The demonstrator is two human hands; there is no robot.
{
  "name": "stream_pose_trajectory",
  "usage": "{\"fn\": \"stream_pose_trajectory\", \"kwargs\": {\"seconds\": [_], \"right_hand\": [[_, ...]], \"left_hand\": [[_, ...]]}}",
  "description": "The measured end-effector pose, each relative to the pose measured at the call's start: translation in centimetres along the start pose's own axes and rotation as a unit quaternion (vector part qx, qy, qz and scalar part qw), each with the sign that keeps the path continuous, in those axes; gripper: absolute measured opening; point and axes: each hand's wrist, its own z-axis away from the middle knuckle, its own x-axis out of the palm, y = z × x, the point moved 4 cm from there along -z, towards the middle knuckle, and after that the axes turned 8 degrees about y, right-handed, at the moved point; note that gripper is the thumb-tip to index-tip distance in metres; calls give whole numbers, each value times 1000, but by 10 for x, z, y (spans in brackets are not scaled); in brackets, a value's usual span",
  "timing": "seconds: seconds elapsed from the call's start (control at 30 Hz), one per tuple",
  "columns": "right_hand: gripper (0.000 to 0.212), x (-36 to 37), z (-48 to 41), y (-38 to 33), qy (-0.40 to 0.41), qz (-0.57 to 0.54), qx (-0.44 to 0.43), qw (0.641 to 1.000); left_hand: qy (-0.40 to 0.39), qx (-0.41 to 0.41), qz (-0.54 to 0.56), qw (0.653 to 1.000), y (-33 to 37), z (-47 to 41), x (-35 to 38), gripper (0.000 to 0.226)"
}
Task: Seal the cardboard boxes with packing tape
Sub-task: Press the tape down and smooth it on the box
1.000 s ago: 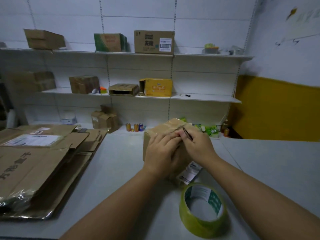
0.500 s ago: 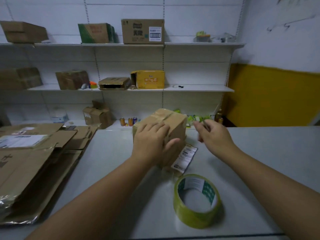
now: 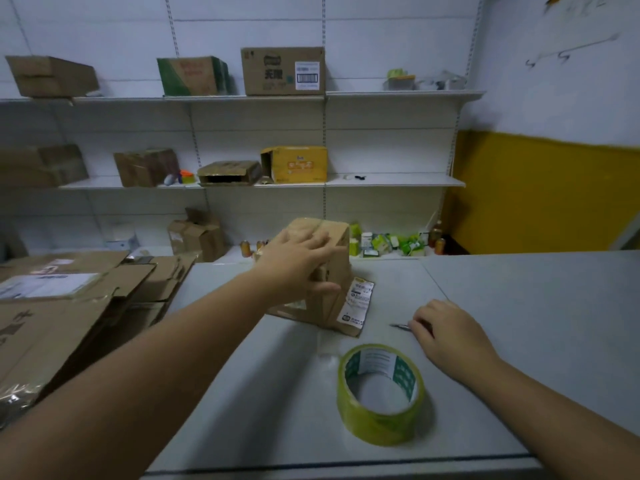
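The cardboard box (image 3: 337, 237) looks light and stiff, left hand (image 3: 298, 263) clasping its top; right hand's (image 3: 450, 337) hold on a thin tool (image 3: 400, 326) is unclear.

One head-worn wide-angle view looks forward and down across the bench (image 3: 536, 306), near at the lower edge, facing wall shelves (image 3: 391, 181) in the upper half.
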Motion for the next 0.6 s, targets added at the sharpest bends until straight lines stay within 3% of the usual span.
{"fn": "stream_pose_trajectory", "kwargs": {"seconds": [0.17, 0.23, 0.27, 0.33, 0.37, 0.43, 0.47, 0.5, 0.53, 0.57, 0.6], "right_hand": [[24, -2, 1, 0, 22, -2, -3, 1000], [25, -9, 1, 2, 65, -6, 0, 998], [27, -15, 0, 2, 94, -19, 7, 995], [27, -35, -8, -7, 146, -127, 63, 979], [24, -49, -14, -19, 168, -223, 111, 954], [31, -65, -28, -58, 108, -447, 197, 866], [52, -69, -35, -84, 49, -529, 214, 820], [74, -70, -39, -110, -9, -581, 225, 782], [88, -70, -39, -136, -55, -625, 219, 747], [94, -68, -37, -159, -84, -662, 207, 716], [95, -65, -35, -176, -86, -684, 205, 694]], "left_hand": [[67, -63, 10, 996, 4, 1, 3, 50], [169, -181, 136, 959, -15, 17, -12, 38], [236, -275, 260, 895, -27, 30, -21, 32], [363, -420, 472, 685, -49, 56, -33, 27], [404, -468, 527, 583, -54, 65, -37, 28], [407, -526, 629, 401, -54, 76, -36, 36], [381, -529, 688, 319, -49, 78, -31, 39], [348, -518, 737, 261, -39, 79, -27, 42], [323, -503, 767, 233, -25, 81, -26, 44], [300, -505, 773, 241, -7, 85, -26, 43], [283, -511, 765, 272, 10, 89, -28, 39]]}}
